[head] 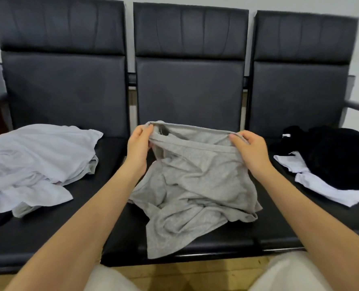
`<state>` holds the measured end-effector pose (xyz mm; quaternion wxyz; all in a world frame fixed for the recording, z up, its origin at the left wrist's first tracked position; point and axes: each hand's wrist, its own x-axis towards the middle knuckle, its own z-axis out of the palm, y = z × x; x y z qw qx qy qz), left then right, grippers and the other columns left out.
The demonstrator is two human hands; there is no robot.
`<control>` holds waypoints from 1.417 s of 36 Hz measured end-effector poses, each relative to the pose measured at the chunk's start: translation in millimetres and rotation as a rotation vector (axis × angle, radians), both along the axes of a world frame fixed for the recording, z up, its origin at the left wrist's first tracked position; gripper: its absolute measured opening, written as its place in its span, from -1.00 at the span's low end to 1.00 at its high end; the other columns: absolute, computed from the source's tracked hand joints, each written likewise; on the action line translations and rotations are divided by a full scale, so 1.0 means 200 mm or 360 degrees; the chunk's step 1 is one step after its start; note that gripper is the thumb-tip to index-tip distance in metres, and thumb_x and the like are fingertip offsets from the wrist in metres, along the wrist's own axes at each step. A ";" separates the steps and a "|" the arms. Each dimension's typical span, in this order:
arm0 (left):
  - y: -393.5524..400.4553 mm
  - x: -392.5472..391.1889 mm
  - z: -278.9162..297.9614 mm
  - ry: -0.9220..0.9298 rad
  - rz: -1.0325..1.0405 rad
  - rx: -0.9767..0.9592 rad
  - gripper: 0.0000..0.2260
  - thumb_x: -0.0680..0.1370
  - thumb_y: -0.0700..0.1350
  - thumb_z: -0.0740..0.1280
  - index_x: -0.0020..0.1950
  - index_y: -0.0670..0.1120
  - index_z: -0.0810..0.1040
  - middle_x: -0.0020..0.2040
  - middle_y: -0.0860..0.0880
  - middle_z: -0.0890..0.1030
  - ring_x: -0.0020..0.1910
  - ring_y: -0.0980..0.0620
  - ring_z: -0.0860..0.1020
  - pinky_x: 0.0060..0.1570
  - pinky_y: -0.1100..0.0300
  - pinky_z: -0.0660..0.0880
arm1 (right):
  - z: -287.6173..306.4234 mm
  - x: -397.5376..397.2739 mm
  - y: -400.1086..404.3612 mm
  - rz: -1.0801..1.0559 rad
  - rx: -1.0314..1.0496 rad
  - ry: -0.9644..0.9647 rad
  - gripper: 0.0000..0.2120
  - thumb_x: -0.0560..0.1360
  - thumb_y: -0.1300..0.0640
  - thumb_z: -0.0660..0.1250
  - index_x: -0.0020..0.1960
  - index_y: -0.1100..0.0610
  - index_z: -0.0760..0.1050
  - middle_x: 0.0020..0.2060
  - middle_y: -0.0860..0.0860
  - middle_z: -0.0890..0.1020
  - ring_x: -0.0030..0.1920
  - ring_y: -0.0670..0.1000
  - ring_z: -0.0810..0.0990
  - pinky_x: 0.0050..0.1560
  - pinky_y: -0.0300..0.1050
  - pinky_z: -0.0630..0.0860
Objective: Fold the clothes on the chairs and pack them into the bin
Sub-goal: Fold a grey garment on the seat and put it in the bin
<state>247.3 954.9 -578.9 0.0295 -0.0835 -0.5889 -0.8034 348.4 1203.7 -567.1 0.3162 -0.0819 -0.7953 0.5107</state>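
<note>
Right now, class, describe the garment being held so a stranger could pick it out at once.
Find the three black chairs in a row; look at the middle seat. The grey garment lies crumpled there, its top edge pinched by both hands. Its neighbours are white clothes to the left, black clothes to the right.

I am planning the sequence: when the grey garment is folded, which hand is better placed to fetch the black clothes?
The right hand, probably. The black clothes lie on the right-hand seat, beside it. The left hand would have to cross the grey garment, which both hands hold now.

Three black chairs [190, 93], four garments, two hands [139, 147]
</note>
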 end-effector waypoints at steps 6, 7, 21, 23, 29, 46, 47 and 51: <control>-0.02 0.05 -0.12 0.0029 -0.0333 -0.0406 -0.73 0.48 0.06 0.40 -0.05 -0.15 0.54 -0.10 -0.08 0.48 -0.08 -0.01 0.45 0.00 0.06 0.41 | -0.18 -0.02 0.18 -0.0137 0.0309 -0.0553 -0.64 0.53 0.13 0.31 -0.40 0.13 0.30 -0.46 0.02 0.35 -0.40 -0.03 0.30 -0.35 -0.08 0.21; -0.03 0.07 -0.14 -0.0003 -0.0409 -0.0490 -0.65 0.48 0.09 0.40 0.01 -0.20 0.54 -0.08 -0.09 0.49 -0.07 -0.02 0.46 0.01 0.07 0.43 | -0.22 -0.02 0.20 -0.0135 0.0412 -0.0700 -0.62 0.53 0.15 0.30 -0.42 0.10 0.27 -0.47 -0.01 0.34 -0.39 -0.02 0.31 -0.35 -0.07 0.21; -0.17 -0.04 -0.34 -0.0417 -0.0023 -0.0829 -0.72 0.63 0.07 0.19 0.20 -0.08 0.51 0.10 -0.05 0.59 0.02 0.01 0.55 -0.14 0.21 0.48 | -0.19 -0.10 -0.30 0.0265 0.0938 -0.0163 -0.72 0.50 -0.07 0.37 0.15 0.03 0.54 -0.11 -0.14 0.47 0.02 -0.13 0.40 0.06 -0.19 0.38; -0.14 -0.04 -0.32 -0.0504 -0.0149 -0.0761 -0.65 0.61 0.13 0.21 0.18 -0.10 0.54 0.07 -0.06 0.61 0.04 -0.02 0.58 -0.12 0.19 0.50 | -0.19 -0.12 -0.38 0.0320 0.0969 -0.0182 -0.65 0.44 -0.18 0.39 0.14 -0.02 0.52 -0.25 -0.20 0.39 -0.15 -0.18 0.39 -0.13 -0.20 0.36; -0.05 -0.04 -0.29 -0.0552 -0.0153 -0.0578 -0.85 0.58 -0.02 0.30 -0.03 -0.08 0.58 -0.09 -0.04 0.59 -0.15 0.05 0.54 -0.15 0.24 0.49 | -0.23 -0.19 -0.40 0.0428 0.0734 -0.0464 -0.74 0.50 -0.04 0.38 -0.29 0.07 0.49 -0.49 -0.10 0.42 -0.44 -0.13 0.35 -0.33 -0.13 0.33; -0.09 0.05 -0.12 -0.0341 -0.0088 -0.0023 -0.85 0.60 -0.10 0.31 0.06 -0.13 0.61 0.06 -0.10 0.67 0.04 0.03 0.63 0.02 0.17 0.54 | -0.16 -0.12 -0.20 0.0355 -0.1023 -0.0560 -0.71 0.55 -0.10 0.31 0.03 0.14 0.50 0.00 0.14 0.63 0.04 0.08 0.63 0.00 -0.10 0.58; -0.08 0.06 -0.13 -0.0356 -0.0071 -0.0072 -0.87 0.59 -0.11 0.32 0.04 -0.12 0.62 0.04 -0.09 0.67 0.04 0.03 0.63 0.03 0.17 0.55 | -0.16 -0.13 -0.22 0.0294 -0.0969 -0.0533 -0.69 0.53 -0.10 0.34 0.00 0.15 0.50 -0.02 0.15 0.63 0.01 0.08 0.64 -0.03 -0.11 0.60; -0.10 0.10 -0.17 -0.0362 -0.0026 -0.0204 -0.90 0.57 -0.09 0.34 -0.03 -0.09 0.63 -0.04 -0.06 0.68 0.00 0.03 0.64 0.05 0.15 0.56 | -0.19 -0.13 -0.27 0.0084 -0.0499 -0.0508 -0.60 0.44 -0.18 0.41 -0.24 0.17 0.48 -0.35 0.08 0.55 -0.38 -0.02 0.55 -0.22 -0.08 0.58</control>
